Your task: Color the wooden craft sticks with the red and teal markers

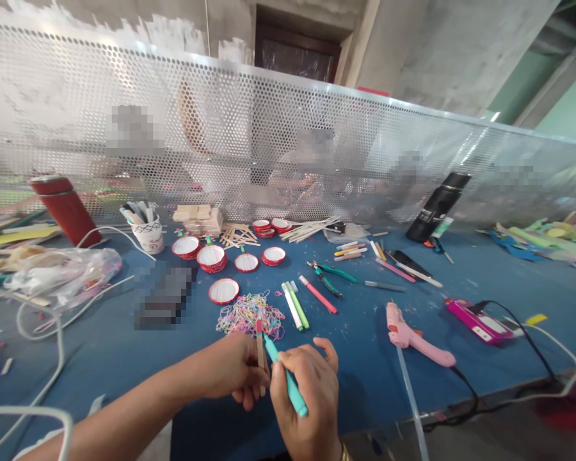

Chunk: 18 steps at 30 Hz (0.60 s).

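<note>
Near the front edge of the blue table, my left hand [242,371] grips a wooden craft stick [261,356] upright. The stick's top end is coloured red, with a green band below. My right hand [307,390] is closed around a turquoise marker pen [288,378], whose tip meets or nearly meets the stick just under the coloured end. Just beyond both hands lies a pile of small colourful rubber bands [249,314]. A white marker [292,306], a green marker [299,307] and a red marker [318,294] rest beyond my right hand.
Red-rimmed round lids [223,291] and stacked wooden sticks [199,219] sit farther back. Green-handled pliers [325,278] lie mid-table. On the right are a pink glue gun [420,342], a magenta box [477,321] and cables. A perforated metal screen [269,128] borders the back.
</note>
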Available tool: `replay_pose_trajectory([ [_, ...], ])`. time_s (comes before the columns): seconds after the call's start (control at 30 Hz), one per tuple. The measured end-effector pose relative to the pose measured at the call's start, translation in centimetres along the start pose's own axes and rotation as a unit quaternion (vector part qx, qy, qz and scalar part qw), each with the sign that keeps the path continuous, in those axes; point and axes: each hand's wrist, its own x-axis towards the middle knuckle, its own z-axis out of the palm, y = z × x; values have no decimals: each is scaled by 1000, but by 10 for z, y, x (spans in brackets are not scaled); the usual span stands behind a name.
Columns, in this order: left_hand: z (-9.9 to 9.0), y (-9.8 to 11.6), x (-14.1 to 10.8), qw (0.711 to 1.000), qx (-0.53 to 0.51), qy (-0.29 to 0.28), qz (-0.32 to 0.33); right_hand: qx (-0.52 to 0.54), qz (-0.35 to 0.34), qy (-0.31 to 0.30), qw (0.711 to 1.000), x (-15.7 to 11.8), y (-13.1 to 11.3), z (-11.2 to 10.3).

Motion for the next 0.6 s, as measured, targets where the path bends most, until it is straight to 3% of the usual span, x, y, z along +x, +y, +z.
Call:
replay_pose_trajectory([
  [0.6,1,0,-1,1000,-3,1,-10,13,-33,10,999,0,-2,-1],
])
